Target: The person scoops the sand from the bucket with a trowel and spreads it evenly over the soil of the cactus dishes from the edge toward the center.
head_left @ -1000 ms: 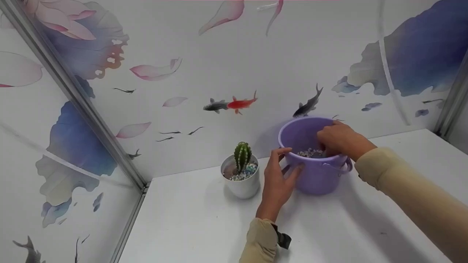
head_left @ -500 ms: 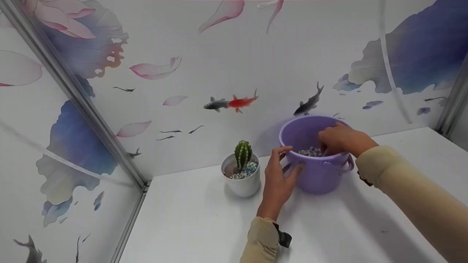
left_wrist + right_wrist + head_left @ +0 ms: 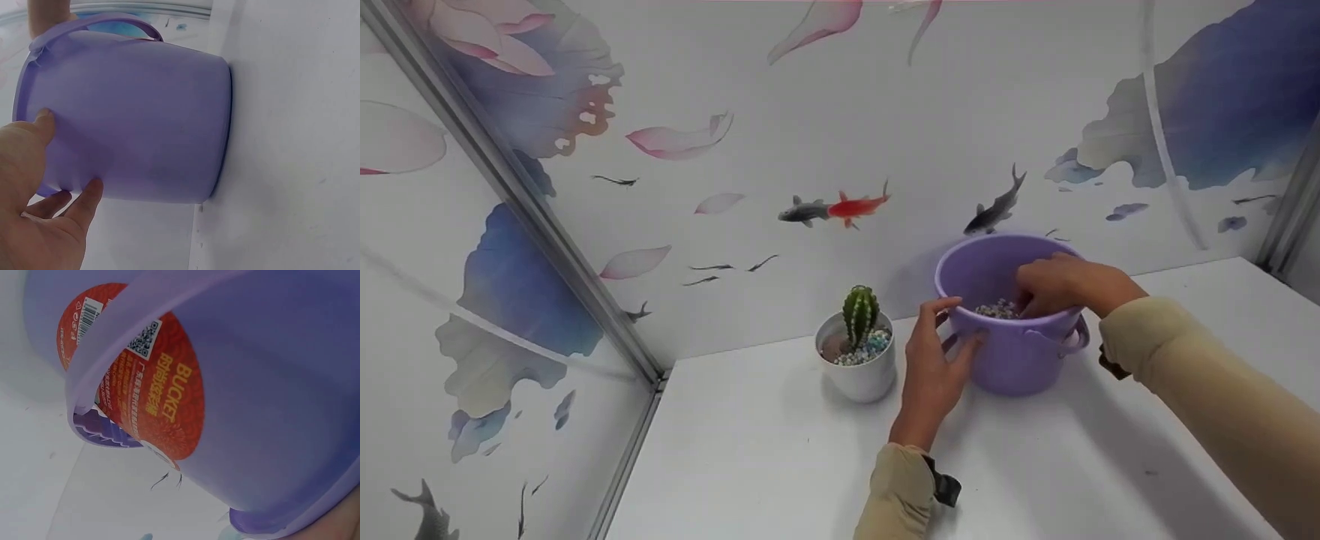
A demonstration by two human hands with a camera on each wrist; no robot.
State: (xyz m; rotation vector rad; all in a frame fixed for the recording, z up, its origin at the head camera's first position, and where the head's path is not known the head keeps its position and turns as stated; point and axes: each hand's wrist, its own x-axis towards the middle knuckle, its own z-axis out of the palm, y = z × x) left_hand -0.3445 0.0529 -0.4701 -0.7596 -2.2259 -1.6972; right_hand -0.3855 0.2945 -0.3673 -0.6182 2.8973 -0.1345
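A purple bucket (image 3: 1016, 356) stands upright on the white table, with small pale pebbles (image 3: 997, 309) inside it. My left hand (image 3: 934, 367) holds the bucket's left side. In the left wrist view, the thumb and fingers of that hand (image 3: 42, 230) are spread against the purple wall (image 3: 135, 118). My right hand (image 3: 1054, 285) reaches over the rim into the bucket, knuckles bent, close to the pebbles. Its fingertips are hidden, so what they hold does not show. The right wrist view shows a red label (image 3: 163, 394) on the bucket's outside and its handle (image 3: 107, 343).
Left of the bucket stands a white pot (image 3: 861, 381) with a green cactus (image 3: 860, 315) and coloured pebbles on its soil. Behind the table (image 3: 757, 450) rises a white wall panel (image 3: 720, 300) painted with fish and petals. A metal frame post (image 3: 577, 277) borders the left side.
My right hand shifts slightly inside the bucket, and a grey patch beside its fingers a second ago no longer shows. My left hand keeps its place on the bucket.
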